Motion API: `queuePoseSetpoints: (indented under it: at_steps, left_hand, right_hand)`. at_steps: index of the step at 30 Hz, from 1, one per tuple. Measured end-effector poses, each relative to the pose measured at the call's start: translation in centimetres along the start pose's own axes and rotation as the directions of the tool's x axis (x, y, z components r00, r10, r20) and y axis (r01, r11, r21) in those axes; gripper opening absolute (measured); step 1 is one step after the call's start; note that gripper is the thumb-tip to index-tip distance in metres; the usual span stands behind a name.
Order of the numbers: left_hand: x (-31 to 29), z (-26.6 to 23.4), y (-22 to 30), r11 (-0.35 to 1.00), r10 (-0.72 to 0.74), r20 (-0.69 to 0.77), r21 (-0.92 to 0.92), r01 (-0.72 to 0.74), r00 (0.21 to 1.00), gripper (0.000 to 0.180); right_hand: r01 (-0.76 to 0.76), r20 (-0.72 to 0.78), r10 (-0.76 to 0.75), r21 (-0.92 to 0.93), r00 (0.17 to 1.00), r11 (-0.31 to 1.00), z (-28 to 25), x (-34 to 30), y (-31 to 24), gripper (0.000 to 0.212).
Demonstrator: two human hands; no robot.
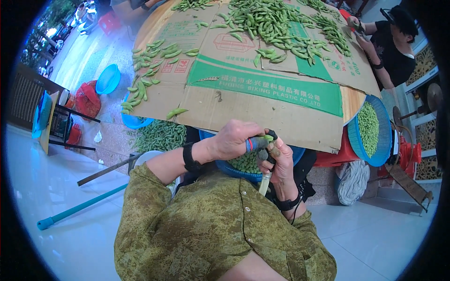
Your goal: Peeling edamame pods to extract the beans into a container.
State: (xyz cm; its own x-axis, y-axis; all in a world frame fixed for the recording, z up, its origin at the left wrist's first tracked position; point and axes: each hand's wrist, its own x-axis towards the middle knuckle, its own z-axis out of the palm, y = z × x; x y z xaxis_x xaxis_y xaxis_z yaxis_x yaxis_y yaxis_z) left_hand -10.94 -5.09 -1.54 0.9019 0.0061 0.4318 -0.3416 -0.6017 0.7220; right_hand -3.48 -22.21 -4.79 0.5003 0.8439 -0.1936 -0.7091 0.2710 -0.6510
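Note:
My left hand (236, 138) is closed, with wrapping in grey, blue and red on a finger. Its fingertips pinch a green bean pod (269, 137), mostly hidden by the fingers. My right hand (281, 161) meets it there, also closed, with black covers on some fingers. A pale, stick-like handle (265, 184) sticks out below the right hand; its upper end is hidden in the grip. Directly under both hands is a blue basin (251, 178) holding shelled green beans (244, 164). Black bands circle both my wrists.
Flattened cardboard (206, 105) covers the table ahead, with heaped bean pods (267, 21) and scattered pods (140, 89). A blue basket (383, 140) of shelled beans stands right. More pods (161, 136) lie low at left. Another person (391, 42) works at far right.

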Motion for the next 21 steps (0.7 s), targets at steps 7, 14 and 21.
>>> queuePoseSetpoints:
  at_steps: [7, 14, 21]
  left_hand:
    - [-0.4, 1.2, -0.2, 0.991, -0.13, -0.015, 0.018, 0.131, 0.991, 0.017]
    - [-1.3, 0.4, 0.5, 0.983, -0.165, 0.156, -0.058, 0.176, 0.974, 0.023]
    - [-2.1, -0.4, 0.3, 0.941, -0.286, 0.188, -0.13, 0.313, 0.94, 0.02]
  right_hand:
    - [0.232, -0.075, -0.289, -0.427, 0.954, 0.874, -0.7, 0.0, 0.4, 0.03]
    - [0.409, 0.199, -0.579, -0.876, 0.79, 0.257, -2.2, 0.6, 0.7, 0.023]
    - [0.359, 0.24, -0.499, -0.92, 0.833, 0.156, -1.5, -0.5, -0.1, 0.026]
